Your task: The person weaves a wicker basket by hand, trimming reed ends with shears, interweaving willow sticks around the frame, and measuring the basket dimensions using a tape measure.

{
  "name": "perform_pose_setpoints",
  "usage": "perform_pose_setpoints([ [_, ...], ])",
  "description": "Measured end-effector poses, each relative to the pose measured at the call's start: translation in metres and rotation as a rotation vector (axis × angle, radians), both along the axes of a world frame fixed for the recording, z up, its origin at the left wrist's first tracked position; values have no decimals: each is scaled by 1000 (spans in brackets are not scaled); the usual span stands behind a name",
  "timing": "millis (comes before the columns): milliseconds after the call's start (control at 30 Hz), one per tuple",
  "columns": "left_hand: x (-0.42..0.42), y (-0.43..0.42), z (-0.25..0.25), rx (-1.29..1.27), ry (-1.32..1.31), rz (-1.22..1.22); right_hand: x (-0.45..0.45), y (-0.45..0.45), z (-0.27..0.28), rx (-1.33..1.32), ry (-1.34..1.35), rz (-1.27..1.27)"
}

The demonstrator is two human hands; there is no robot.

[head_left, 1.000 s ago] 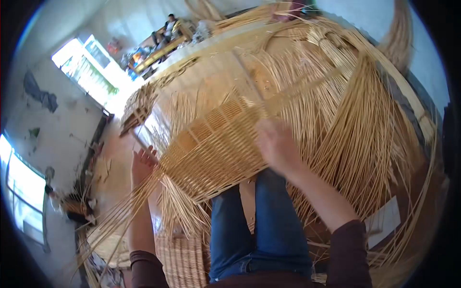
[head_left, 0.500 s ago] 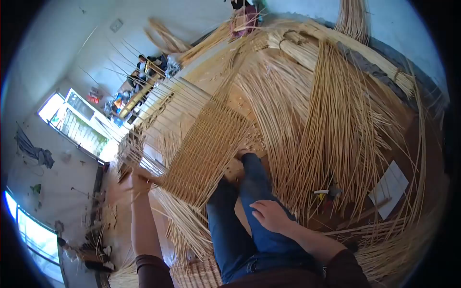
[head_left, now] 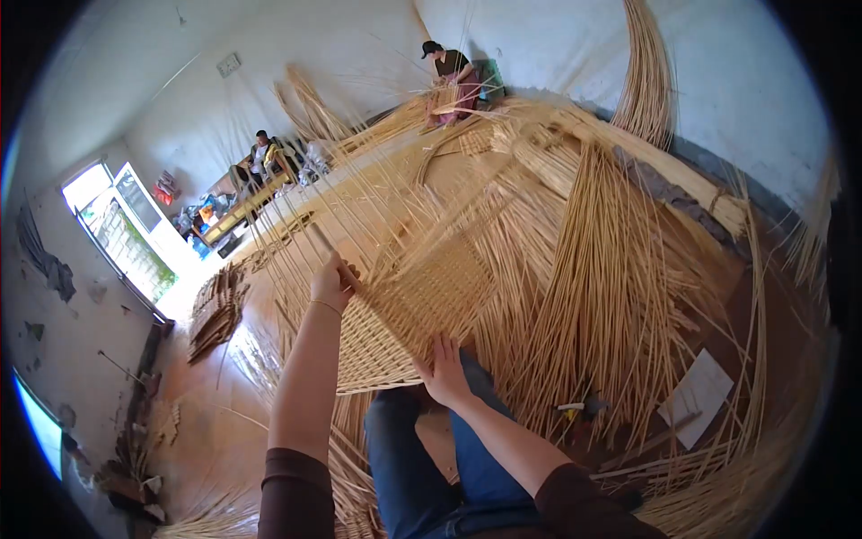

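Note:
A woven wicker panel [head_left: 422, 305] stands tilted over my knees, with long loose stakes [head_left: 296, 211] fanning out from its far side. My left hand [head_left: 334, 283] is closed at the panel's upper left edge, by a thicker stick [head_left: 320, 237] that juts up beside the fist. What lies inside the fist is partly hidden. On the panel's near edge rests my right hand [head_left: 444, 373], fingers stretched out and touching the weave.
Long bundles of wicker rods [head_left: 611, 278] cover the floor to the right, near a white sheet [head_left: 699, 397]. Two people sit at the back, one [head_left: 452, 76] among rods, another [head_left: 262, 154] by a bench [head_left: 238, 216]. Brown woven pieces [head_left: 218, 310] lie left, near a bright doorway [head_left: 135, 234].
The panel has turned and shifted right. My left hand has moved up and right along with it. My right hand has gone from above my thigh onto the panel's edge. The view has shifted.

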State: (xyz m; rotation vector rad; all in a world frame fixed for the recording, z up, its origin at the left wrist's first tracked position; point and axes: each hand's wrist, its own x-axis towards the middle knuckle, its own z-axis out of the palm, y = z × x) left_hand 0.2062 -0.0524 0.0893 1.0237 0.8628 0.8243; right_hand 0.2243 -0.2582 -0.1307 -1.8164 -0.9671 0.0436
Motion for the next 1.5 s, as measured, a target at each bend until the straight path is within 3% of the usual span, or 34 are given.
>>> perform_pose_setpoints([
  [100,-11,-30,-3,185,46,-84,5,-27,19,-169,150,164],
  [200,-52,-14,-27,34,-153,-445,-3,-39,-4,-199,113,207],
  [333,-57,-19,-24,-91,-90,-456,13,-53,12,-276,120,312],
  [467,-56,-15,-52,-47,-149,-705,38,-60,-16,-356,161,446],
  [567,-64,-10,-64,-187,-223,-819,51,-57,-21,-390,174,437],
  [600,-65,-11,-62,-199,-224,-806,61,-50,-49,-248,76,434],
  [667,-68,-15,-54,-143,-273,-828,68,-45,-35,-190,5,381],
  [700,-65,-20,-47,-137,-262,-730,65,-48,-21,-80,-286,373],
  [767,-41,-4,-61,-116,-321,-625,92,-38,-25,-218,-48,310],
  [800,-30,2,-66,-88,-379,-532,99,-29,0,-123,-125,198],
  [867,-15,-14,-43,-14,-343,-455,118,-1,38,-119,1,88],
  [933,-3,-20,-37,-96,-294,-322,130,38,60,256,-10,140],
  [1000,10,-7,-50,-160,-284,-275,145,92,65,313,237,159],
  [1067,30,24,-86,-346,-227,-414,157,114,102,-23,682,328],
  [1133,47,21,-80,-438,-185,-330,150,120,137,-121,937,400],
  [1233,38,19,-78,-299,-202,-374,177,156,97,-106,1055,469],
  [1267,29,10,-70,-249,-222,-400,157,136,135,-182,1014,377],
  [1367,-2,-10,-61,-184,-321,-394,154,141,135,-255,901,228],
  [1433,-33,-23,-61,-140,-383,-352,167,137,111,-106,858,409],
  [1500,-70,-48,-42,179,-161,-332,143,108,108,-50,715,351],
])
